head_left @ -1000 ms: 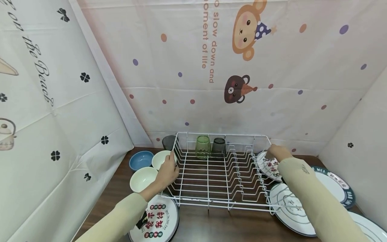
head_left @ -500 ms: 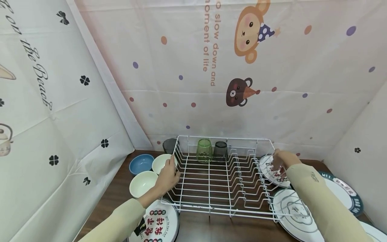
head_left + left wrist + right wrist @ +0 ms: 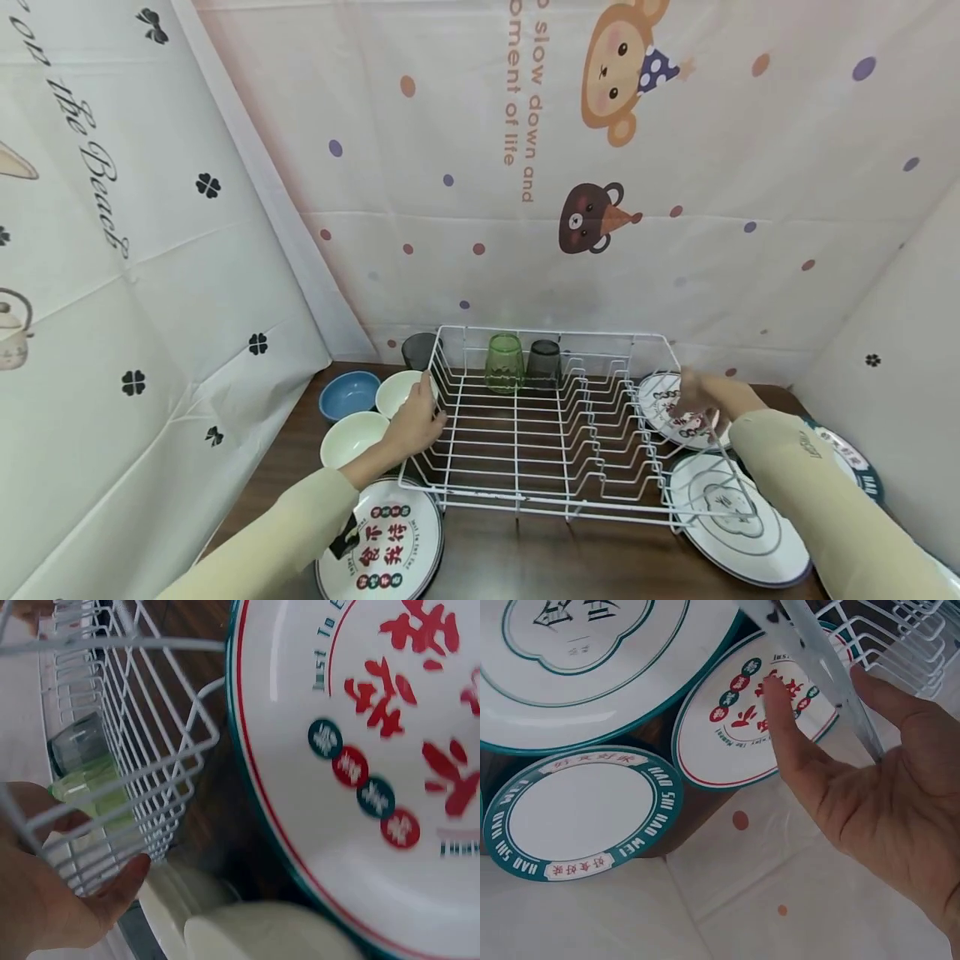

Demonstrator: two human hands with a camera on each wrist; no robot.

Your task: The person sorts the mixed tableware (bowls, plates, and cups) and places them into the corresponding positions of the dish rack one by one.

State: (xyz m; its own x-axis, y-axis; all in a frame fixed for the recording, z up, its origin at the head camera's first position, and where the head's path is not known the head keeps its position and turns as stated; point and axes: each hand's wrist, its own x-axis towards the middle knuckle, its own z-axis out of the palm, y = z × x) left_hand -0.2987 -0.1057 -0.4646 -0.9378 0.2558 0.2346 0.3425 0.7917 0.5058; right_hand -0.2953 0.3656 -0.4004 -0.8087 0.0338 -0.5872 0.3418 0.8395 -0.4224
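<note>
A white wire dish rack [image 3: 517,433] stands on the dark table. My left hand [image 3: 411,423] holds its left rim, with the thumb on the inner side; the left wrist view shows this hand [image 3: 52,900] around the wires. At the right rim is my right hand [image 3: 708,396], blurred in the head view. In the right wrist view, the rim passes between the thumb and a straight index finger of that hand [image 3: 892,772]; the other fingers are hidden. Inside the rack, at the back, a green glass [image 3: 504,364] and a dark glass [image 3: 543,365] stand upside down.
Left of the rack are a blue bowl [image 3: 349,395], two pale bowls, one of them [image 3: 354,439] nearer, and another dark glass [image 3: 420,351]. Stacked plates [image 3: 393,542] lie at front left. To the right lie a large plate [image 3: 738,533], a small plate [image 3: 660,398] and a green-rimmed plate [image 3: 585,814].
My right hand has moved from the rack's back right corner along the right rim, toward me and rightward, and its fingers have loosened. My left hand has stayed on the left rim.
</note>
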